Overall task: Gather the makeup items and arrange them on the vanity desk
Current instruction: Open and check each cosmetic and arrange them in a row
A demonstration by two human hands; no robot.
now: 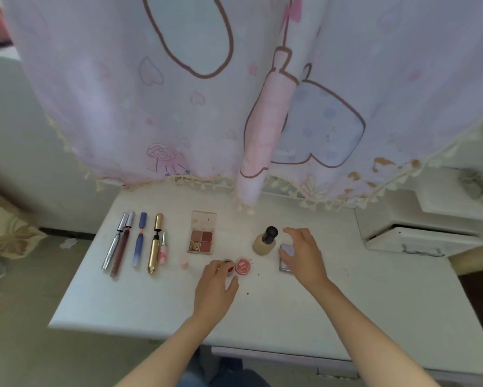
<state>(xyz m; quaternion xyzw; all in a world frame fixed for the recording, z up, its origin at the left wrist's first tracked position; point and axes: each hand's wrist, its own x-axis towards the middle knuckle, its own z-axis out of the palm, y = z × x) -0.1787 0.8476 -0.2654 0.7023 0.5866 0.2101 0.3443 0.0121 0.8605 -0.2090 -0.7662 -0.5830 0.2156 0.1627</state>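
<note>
On the white vanity desk (290,308) lie several makeup tubes in a row at the left: a silver one (114,244), a dark red one (121,248), a blue one (139,241), a gold one (155,245) and a small pink one (163,248). An open eyeshadow palette (202,233) lies mid-desk. A beige foundation bottle (264,241) with a black cap stands to its right. My left hand (215,286) pinches a small open red pot (228,268) beside its red lid (243,266). My right hand (304,255) hovers, fingers spread, over a lilac square compact (286,252).
A pink and lilac cartoon-print cloth (195,93) with a tasselled hem hangs over the back of the desk. White drawers (418,238) stand at the right, one slightly ajar. A small pale pink cap (184,262) lies near the tubes. Dark crumbs dot the desk.
</note>
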